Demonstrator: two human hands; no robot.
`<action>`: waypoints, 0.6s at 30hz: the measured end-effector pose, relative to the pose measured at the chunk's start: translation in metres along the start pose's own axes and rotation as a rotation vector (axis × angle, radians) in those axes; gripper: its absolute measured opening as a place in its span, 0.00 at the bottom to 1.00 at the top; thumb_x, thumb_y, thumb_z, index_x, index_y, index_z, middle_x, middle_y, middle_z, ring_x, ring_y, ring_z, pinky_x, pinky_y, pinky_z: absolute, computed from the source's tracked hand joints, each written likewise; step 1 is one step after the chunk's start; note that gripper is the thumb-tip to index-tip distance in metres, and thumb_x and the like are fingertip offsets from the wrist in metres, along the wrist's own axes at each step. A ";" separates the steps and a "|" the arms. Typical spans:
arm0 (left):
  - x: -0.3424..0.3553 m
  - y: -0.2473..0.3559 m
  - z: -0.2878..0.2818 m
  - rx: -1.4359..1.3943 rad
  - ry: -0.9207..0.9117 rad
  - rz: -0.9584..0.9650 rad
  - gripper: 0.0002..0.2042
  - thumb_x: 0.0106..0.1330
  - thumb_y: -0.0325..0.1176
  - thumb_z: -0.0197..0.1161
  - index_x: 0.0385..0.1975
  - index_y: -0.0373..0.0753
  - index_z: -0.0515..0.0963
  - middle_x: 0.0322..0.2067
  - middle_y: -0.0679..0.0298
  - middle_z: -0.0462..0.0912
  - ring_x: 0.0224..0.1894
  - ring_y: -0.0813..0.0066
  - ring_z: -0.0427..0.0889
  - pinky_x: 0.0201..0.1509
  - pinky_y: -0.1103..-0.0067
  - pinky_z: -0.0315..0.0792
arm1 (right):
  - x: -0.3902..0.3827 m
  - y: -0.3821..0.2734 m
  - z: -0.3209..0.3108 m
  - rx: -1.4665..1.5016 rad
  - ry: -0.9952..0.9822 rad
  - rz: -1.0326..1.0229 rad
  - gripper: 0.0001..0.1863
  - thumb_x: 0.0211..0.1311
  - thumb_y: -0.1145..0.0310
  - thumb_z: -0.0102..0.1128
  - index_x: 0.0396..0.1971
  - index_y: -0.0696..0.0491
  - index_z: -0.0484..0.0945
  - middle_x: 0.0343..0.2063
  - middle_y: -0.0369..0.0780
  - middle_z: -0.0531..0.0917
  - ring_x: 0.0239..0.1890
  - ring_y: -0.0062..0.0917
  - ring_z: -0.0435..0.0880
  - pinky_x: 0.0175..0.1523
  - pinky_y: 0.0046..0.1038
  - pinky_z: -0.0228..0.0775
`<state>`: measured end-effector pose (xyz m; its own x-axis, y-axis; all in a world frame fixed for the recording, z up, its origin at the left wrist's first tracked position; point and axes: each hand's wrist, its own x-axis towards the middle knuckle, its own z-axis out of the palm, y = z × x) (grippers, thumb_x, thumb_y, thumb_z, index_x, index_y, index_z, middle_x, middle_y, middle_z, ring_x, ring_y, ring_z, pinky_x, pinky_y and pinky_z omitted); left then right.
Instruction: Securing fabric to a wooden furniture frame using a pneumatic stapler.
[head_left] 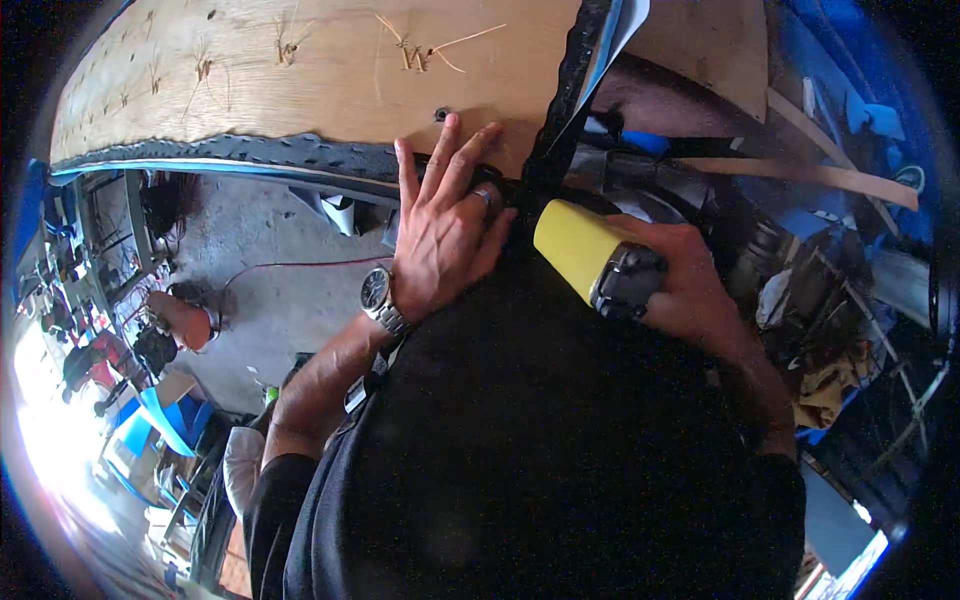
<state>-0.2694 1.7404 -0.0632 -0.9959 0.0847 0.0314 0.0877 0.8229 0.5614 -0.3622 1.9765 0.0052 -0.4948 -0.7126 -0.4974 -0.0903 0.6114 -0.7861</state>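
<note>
My left hand (449, 223) lies with fingers spread across the near edge of a plywood panel (330, 70). Its fingertips rest on the wood, and its thumb is by the panel's corner. Black fabric (265, 150) is folded over this edge, with rows of small dents along it. In my right hand (690, 285) is a yellow and black tool (580, 248) that looks like a staple gun. Its front end points toward the corner, and the dark fabric and my shirt hide its tip. Tufts of thread (430, 55) stick out of the wood near a small dark hole (442, 115).
Wood strips (800, 178), blue sheeting (885, 120) and scraps crowd the right side. Below the panel, a thin red hose (300, 264) crosses the concrete floor (290, 320) near an orange container (190, 322). Cluttered racks (110, 235) stand at the left.
</note>
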 end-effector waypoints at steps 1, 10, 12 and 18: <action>0.000 0.000 0.000 0.000 -0.011 -0.008 0.07 0.53 0.34 0.65 0.25 0.38 0.78 0.66 0.60 0.58 0.71 0.53 0.45 0.67 0.42 0.32 | 0.001 -0.001 -0.002 -0.063 -0.064 0.000 0.29 0.39 0.66 0.66 0.46 0.60 0.76 0.39 0.45 0.82 0.40 0.25 0.83 0.45 0.26 0.71; 0.003 0.006 -0.011 0.055 -0.077 -0.018 0.08 0.53 0.36 0.65 0.29 0.41 0.78 0.66 0.61 0.58 0.71 0.53 0.45 0.67 0.42 0.32 | -0.013 0.005 -0.067 0.134 0.192 0.127 0.21 0.51 0.69 0.69 0.46 0.55 0.76 0.42 0.41 0.82 0.44 0.27 0.81 0.53 0.30 0.71; 0.013 0.012 -0.019 0.047 -0.038 -0.038 0.11 0.52 0.36 0.66 0.32 0.42 0.77 0.62 0.60 0.62 0.70 0.52 0.48 0.67 0.43 0.36 | -0.021 0.012 -0.119 0.097 0.132 0.140 0.23 0.53 0.68 0.67 0.49 0.55 0.74 0.46 0.41 0.80 0.48 0.30 0.79 0.55 0.31 0.69; 0.126 0.015 -0.020 -0.122 0.183 -0.057 0.14 0.56 0.37 0.63 0.39 0.38 0.74 0.38 0.54 0.75 0.45 0.53 0.72 0.51 0.65 0.66 | -0.004 0.040 -0.233 -0.984 0.586 0.521 0.26 0.47 0.55 0.69 0.42 0.58 0.78 0.42 0.55 0.79 0.46 0.48 0.78 0.52 0.40 0.70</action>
<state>-0.3946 1.7518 -0.0341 -0.9876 -0.0725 0.1395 0.0386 0.7484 0.6621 -0.5647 2.0841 0.0615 -0.9515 -0.2046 -0.2299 -0.2493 0.9504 0.1858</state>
